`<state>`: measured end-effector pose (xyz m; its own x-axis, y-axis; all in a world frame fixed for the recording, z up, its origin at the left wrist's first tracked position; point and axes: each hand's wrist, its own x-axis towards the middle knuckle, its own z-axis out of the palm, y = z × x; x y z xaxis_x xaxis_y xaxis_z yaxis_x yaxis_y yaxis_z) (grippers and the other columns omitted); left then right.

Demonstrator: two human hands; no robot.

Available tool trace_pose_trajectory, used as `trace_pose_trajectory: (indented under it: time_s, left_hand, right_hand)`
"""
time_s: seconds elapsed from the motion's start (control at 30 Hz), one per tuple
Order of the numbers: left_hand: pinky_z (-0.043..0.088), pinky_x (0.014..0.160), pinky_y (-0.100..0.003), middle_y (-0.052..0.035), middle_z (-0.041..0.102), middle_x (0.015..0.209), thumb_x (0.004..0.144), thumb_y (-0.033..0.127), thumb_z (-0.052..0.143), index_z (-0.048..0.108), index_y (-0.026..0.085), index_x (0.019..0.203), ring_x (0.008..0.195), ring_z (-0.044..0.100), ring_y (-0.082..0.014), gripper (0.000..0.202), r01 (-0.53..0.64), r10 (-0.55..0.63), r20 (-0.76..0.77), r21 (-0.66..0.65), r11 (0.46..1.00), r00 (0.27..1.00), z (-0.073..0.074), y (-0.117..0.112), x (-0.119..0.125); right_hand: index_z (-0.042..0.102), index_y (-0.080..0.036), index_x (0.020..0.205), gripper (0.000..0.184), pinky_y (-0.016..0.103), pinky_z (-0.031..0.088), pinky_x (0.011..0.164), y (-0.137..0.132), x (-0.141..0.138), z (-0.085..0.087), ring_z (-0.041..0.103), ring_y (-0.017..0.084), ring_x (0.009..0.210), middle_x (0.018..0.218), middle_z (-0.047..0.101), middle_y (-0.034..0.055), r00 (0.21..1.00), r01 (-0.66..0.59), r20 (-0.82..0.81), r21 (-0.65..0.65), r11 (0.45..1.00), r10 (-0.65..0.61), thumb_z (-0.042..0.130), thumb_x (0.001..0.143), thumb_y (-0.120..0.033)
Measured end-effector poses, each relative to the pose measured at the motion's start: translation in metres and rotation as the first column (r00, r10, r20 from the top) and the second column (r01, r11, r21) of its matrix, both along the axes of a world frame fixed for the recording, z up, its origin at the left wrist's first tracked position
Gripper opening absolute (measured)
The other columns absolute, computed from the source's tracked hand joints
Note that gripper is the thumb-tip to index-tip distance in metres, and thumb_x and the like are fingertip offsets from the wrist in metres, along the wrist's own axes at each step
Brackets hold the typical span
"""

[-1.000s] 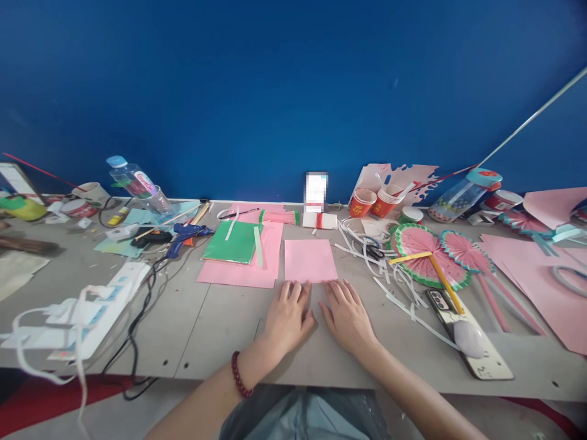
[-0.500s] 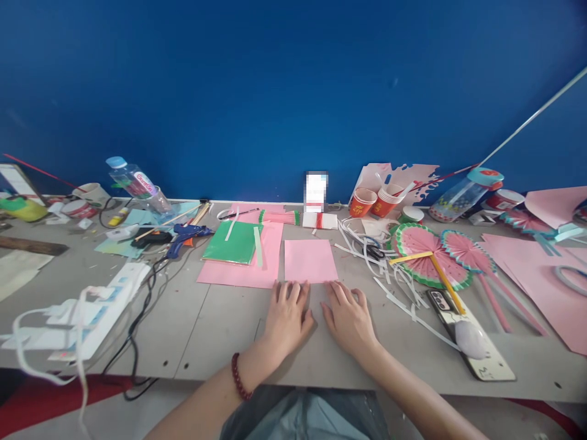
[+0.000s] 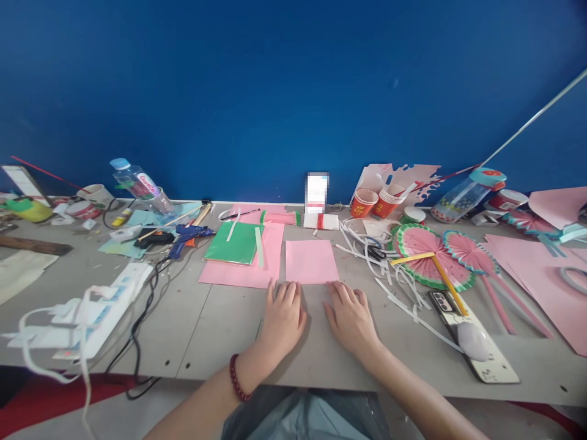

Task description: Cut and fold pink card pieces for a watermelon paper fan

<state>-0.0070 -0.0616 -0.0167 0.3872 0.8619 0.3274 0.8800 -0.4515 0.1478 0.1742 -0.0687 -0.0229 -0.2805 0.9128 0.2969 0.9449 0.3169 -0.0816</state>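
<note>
A small pink sheet of paper lies flat on the grey table in front of me. My left hand rests palm down at its lower left corner, fingers stretched forward and holding nothing. At the lower right corner lies my right hand, also flat, its fingertips at the paper's near edge. To the left, a stack of green paper sits on a larger pink sheet, with a pale strip along its right side.
On the left are a blue glue gun and a white power strip with cables. White paper strips, watermelon-pattern paper fans and a phone lie right. Red paper cups stand by the blue wall.
My left hand has shifted slightly left, its fingers closer together apart from the little finger. My right hand stays almost in place; the view has moved a little.
</note>
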Motion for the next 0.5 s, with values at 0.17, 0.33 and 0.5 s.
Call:
trace_pose_trajectory:
  time_s: [0.17,0.33,0.5]
  left_hand:
    - [0.033,0.103,-0.050,-0.0092,0.062,0.106,0.084,0.011,0.044,0.055,0.016,0.114,0.100,0.056,-0.0230,0.033,0.018,-0.019,0.041,0.016,1.000,0.999,-0.003,0.007,-0.004]
    - [0.048,0.079,-0.036,-0.0072,0.061,0.102,0.088,0.009,0.042,0.056,0.018,0.106,0.091,0.057,-0.0197,0.025,0.036,-0.028,0.139,-0.053,0.998,0.990,-0.009,0.027,-0.017]
    - [0.049,0.073,-0.031,-0.0041,0.059,0.092,0.087,0.004,0.043,0.059,0.018,0.092,0.087,0.056,-0.0176,0.022,0.098,-0.092,0.073,-0.072,0.993,0.993,-0.009,0.043,-0.029]
  right_hand:
    - [0.055,-0.017,0.119,0.032,0.042,0.036,0.089,0.008,0.011,-0.002,0.052,0.025,0.105,0.113,0.061,0.0119,0.996,-0.061,-0.072,-0.036,0.997,0.059,0.040,0.091,-0.019]
    - [0.057,-0.019,0.114,0.030,0.038,0.041,0.082,0.021,0.025,-0.002,0.053,0.024,0.100,0.110,0.060,0.0106,0.977,-0.125,-0.187,-0.108,0.986,0.104,0.039,0.091,-0.016]
    - [0.058,-0.020,0.111,0.028,0.038,0.044,0.083,0.034,0.034,0.001,0.055,0.023,0.097,0.107,0.060,0.0091,0.958,-0.200,-0.236,-0.138,0.970,0.164,0.041,0.089,-0.015]
